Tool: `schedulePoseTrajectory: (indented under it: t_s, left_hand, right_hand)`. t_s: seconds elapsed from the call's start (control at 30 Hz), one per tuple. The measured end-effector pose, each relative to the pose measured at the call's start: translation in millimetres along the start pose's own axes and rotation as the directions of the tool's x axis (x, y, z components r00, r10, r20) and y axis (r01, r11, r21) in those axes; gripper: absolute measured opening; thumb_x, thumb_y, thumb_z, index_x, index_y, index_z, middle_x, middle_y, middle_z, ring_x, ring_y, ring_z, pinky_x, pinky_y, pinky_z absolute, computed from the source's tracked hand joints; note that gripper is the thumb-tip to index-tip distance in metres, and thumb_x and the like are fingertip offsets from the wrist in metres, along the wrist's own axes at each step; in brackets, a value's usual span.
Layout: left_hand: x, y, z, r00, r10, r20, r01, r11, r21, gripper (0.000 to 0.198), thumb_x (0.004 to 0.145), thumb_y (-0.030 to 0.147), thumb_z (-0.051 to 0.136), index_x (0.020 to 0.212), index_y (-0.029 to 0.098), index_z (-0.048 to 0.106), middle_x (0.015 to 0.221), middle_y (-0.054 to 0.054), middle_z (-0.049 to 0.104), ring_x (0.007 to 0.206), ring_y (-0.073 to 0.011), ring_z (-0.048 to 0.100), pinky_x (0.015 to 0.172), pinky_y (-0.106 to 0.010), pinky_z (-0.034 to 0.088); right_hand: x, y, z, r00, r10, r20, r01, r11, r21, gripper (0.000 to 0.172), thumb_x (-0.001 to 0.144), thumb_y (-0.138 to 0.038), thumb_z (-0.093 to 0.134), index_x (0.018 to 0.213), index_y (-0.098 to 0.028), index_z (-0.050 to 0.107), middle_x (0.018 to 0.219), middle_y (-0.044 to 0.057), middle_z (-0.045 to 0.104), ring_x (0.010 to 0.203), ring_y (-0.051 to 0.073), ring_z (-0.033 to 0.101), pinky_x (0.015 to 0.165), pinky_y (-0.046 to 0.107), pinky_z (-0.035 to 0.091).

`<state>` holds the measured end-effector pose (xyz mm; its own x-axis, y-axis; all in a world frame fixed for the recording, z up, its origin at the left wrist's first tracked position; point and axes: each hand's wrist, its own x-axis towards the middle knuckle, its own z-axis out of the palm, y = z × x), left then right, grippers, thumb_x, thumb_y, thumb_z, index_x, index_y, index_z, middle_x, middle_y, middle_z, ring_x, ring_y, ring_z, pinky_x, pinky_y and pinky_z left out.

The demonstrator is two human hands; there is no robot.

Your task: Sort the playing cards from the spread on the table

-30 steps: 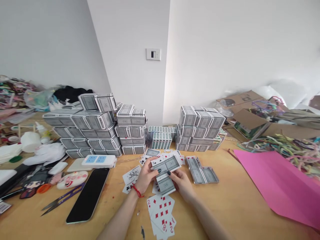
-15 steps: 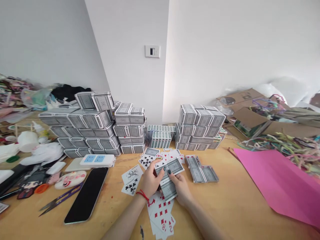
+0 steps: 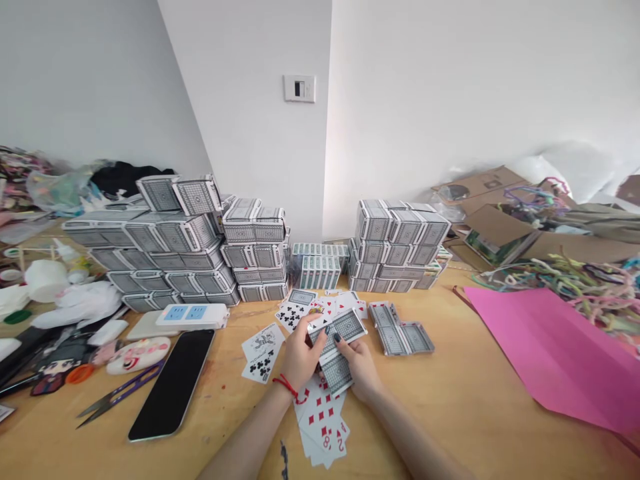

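Between my two hands are grey-backed playing cards (image 3: 343,328), put together at an angle, one part running across and another pointing down toward me. My left hand (image 3: 301,351) grips their left side, thumb on top. My right hand (image 3: 361,363) holds the right side, its thumb pressed on the card backs. Under my hands lie face-up diamond cards (image 3: 320,421). A joker and a club card (image 3: 263,352) lie to the left, and more loose cards (image 3: 295,315) are spread behind. Right of my hands sits a joined card piece (image 3: 401,331) bent like an L.
Stacked card-covered blocks (image 3: 195,233) stand at the back left, others (image 3: 400,247) at the back right. Card packs (image 3: 320,272) sit between them. A phone (image 3: 173,387), scissors (image 3: 120,395) and power strip (image 3: 193,316) lie left; pink paper (image 3: 555,360) lies right.
The camera view has shifted slightly, so the table's things appear a little higher and farther left. Both hands keep their hold on the cards, with hardly any movement.
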<state>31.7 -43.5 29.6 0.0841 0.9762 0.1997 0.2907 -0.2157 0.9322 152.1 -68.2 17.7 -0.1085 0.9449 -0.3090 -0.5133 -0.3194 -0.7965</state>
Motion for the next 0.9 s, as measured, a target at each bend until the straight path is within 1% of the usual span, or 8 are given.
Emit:
schedulePoseTrajectory:
  t_s: [0.13,0.43,0.57,0.67,0.9]
  left_hand:
    - [-0.4,-2.9,0.0,1.000,0.000,0.009,0.001,1.000,-0.025,0.031,0.073,0.031,0.052,0.103,0.023,0.051,0.088,-0.003,0.062,0.069,-0.0160,0.056,0.063,-0.026,0.043]
    - [-1.7,-1.5,0.4,1.000,-0.004,-0.003,0.004,1.000,0.029,0.030,0.073,0.032,0.052,0.101,0.021,0.052,0.081,-0.003,0.062,0.064,-0.0152,0.055,0.058,-0.025,0.042]
    - [-1.9,-1.8,0.9,1.000,-0.002,-0.006,0.002,1.000,-0.015,0.029,0.073,0.031,0.052,0.100,0.022,0.053,0.085,-0.003,0.062,0.069,-0.0159,0.056,0.062,-0.025,0.042]
    - [-1.9,-1.7,1.4,1.000,-0.001,-0.009,0.001,1.000,-0.005,0.028,0.072,0.031,0.052,0.099,0.022,0.053,0.086,-0.003,0.063,0.070,-0.0159,0.057,0.063,-0.025,0.043]
    - [-1.8,-1.5,1.5,1.000,0.002,-0.004,-0.002,1.000,0.012,0.027,0.072,0.031,0.053,0.098,0.022,0.053,0.083,-0.002,0.063,0.064,-0.0146,0.056,0.059,-0.024,0.043]
  right_hand:
    - [-0.8,-0.7,1.0,1.000,0.003,-0.010,-0.003,1.000,0.003,0.030,0.061,-0.041,0.067,0.071,-0.013,0.059,0.054,0.007,0.067,0.049,0.022,0.063,0.044,0.031,0.051]
    - [-2.2,-0.3,0.9,1.000,-0.002,-0.012,0.002,1.000,0.010,0.030,0.061,-0.040,0.067,0.071,-0.014,0.058,0.057,0.007,0.067,0.050,0.022,0.063,0.044,0.031,0.050]
    - [-1.7,1.3,-0.8,1.000,-0.005,-0.018,0.005,1.000,0.002,0.031,0.060,-0.042,0.066,0.069,-0.014,0.058,0.057,0.008,0.067,0.051,0.023,0.064,0.044,0.031,0.050]
    - [-1.6,1.5,-1.4,1.000,-0.004,-0.019,0.004,1.000,-0.003,0.031,0.060,-0.043,0.066,0.068,-0.014,0.058,0.057,0.008,0.067,0.052,0.023,0.064,0.044,0.031,0.050]
    - [-2.9,1.3,-0.7,1.000,-0.020,-0.023,0.019,1.000,-0.010,0.031,0.061,-0.043,0.066,0.069,-0.014,0.060,0.056,0.008,0.067,0.052,0.024,0.064,0.045,0.033,0.051]
